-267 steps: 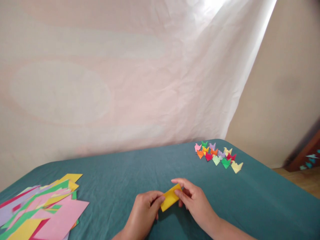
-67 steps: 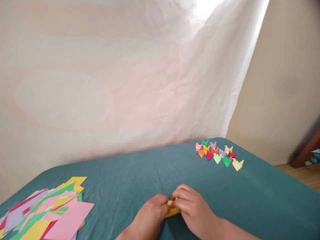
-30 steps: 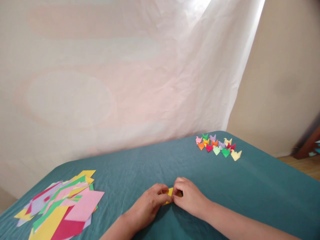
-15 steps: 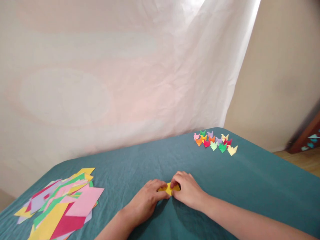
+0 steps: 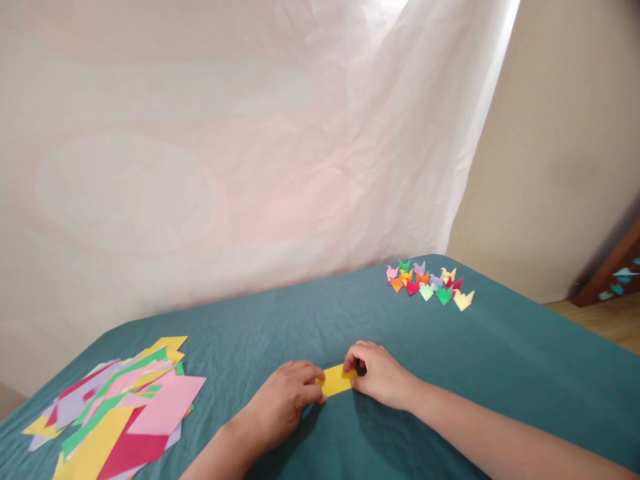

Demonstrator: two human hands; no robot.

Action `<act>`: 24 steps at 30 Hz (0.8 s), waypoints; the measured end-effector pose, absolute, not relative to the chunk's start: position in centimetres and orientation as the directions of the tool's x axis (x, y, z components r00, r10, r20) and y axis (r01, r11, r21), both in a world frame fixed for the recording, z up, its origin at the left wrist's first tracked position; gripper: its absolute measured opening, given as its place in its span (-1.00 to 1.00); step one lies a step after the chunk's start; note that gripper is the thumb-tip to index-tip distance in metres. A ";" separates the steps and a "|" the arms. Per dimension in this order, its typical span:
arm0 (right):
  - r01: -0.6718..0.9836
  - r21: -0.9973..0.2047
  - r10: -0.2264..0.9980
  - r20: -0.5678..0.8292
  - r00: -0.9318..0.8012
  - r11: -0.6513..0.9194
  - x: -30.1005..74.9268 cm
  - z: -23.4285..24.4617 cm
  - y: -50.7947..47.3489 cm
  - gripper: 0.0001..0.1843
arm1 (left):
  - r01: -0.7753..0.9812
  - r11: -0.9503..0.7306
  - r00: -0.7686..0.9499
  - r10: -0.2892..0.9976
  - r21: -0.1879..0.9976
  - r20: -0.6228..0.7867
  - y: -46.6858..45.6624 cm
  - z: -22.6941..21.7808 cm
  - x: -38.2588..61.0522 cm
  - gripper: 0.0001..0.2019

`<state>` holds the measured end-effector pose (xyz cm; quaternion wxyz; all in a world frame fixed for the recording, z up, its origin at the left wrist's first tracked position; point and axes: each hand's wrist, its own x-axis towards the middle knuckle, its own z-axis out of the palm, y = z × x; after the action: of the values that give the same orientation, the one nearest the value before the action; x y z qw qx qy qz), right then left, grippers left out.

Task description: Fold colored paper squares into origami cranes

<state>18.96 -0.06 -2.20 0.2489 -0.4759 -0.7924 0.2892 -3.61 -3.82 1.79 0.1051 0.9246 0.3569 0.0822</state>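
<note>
A small yellow sheet of paper [image 5: 337, 381], a narrow rectangle in outline, lies between my two hands at the front middle of the table. My left hand [image 5: 293, 392] grips its left end, fingertips on the far edge and thumb at the near edge. At the right end, my right hand [image 5: 377, 375] pinches the paper between curled fingers and thumb. The middle of the sheet shows uncovered; both ends are partly hidden under my fingers.
A loose pile of coloured paper sheets [image 5: 165, 403] spreads over the left of the green-covered table [image 5: 280, 320]. Several small folded paper birds [image 5: 427, 291] stand in rows at the back right. A pale curtain [image 5: 250, 167] hangs behind the table.
My hands have moved apart, the left hand shifting left and the right hand slightly right. More of the yellow paper shows between them, now as a flat rectangle.
</note>
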 end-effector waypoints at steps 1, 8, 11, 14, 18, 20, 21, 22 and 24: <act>0.605 -0.701 0.897 0.114 -0.427 0.377 19.1 -2.3 0.1 -0.71 | 0.637 -0.727 0.736 0.673 0.255 0.080 -3.8 1.8 -3.7 -0.73; 0.568 -0.729 0.885 0.114 -0.451 0.383 19.7 -2.5 0.7 -0.70 | 0.640 -0.733 0.737 0.670 0.231 0.087 -3.4 1.8 -4.8 -0.65; 0.551 -0.738 0.878 0.117 -0.464 0.390 19.8 -2.5 0.7 -0.69 | 0.644 -0.736 0.740 0.668 0.210 0.072 -3.5 2.1 -5.0 -0.60; 0.540 -0.741 0.871 0.121 -0.477 0.399 19.9 -2.6 0.8 -0.69 | 0.653 -0.734 0.740 0.671 0.187 0.051 -3.6 2.2 -4.9 -0.57; 0.531 -0.745 0.866 0.123 -0.484 0.403 20.1 -2.6 0.8 -0.69 | 0.659 -0.729 0.736 0.676 0.184 0.042 -3.7 2.4 -4.6 -0.56; 0.527 -0.752 0.865 0.113 -0.489 0.396 20.1 -2.5 0.8 -0.68 | 0.655 -0.727 0.733 0.678 0.207 0.062 -3.7 2.4 -4.6 -0.57; 0.524 -0.755 0.865 0.110 -0.490 0.394 20.2 -2.5 0.8 -0.68 | 0.652 -0.724 0.730 0.680 0.225 0.075 -3.7 2.3 -4.7 -0.57; 0.521 -0.759 0.864 0.109 -0.491 0.392 20.2 -2.5 0.9 -0.67 | 0.649 -0.720 0.725 0.683 0.247 0.087 -3.6 2.2 -4.8 -0.57; 0.511 -0.770 0.865 0.103 -0.491 0.382 20.3 -2.6 1.0 -0.65 | 0.646 -0.700 0.707 0.699 0.304 0.107 -3.5 1.7 -5.2 -0.56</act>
<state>20.34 1.03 -2.59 0.2555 -0.4350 -0.7910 0.3461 -5.19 -3.54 1.67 0.1229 0.9157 0.3671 0.1076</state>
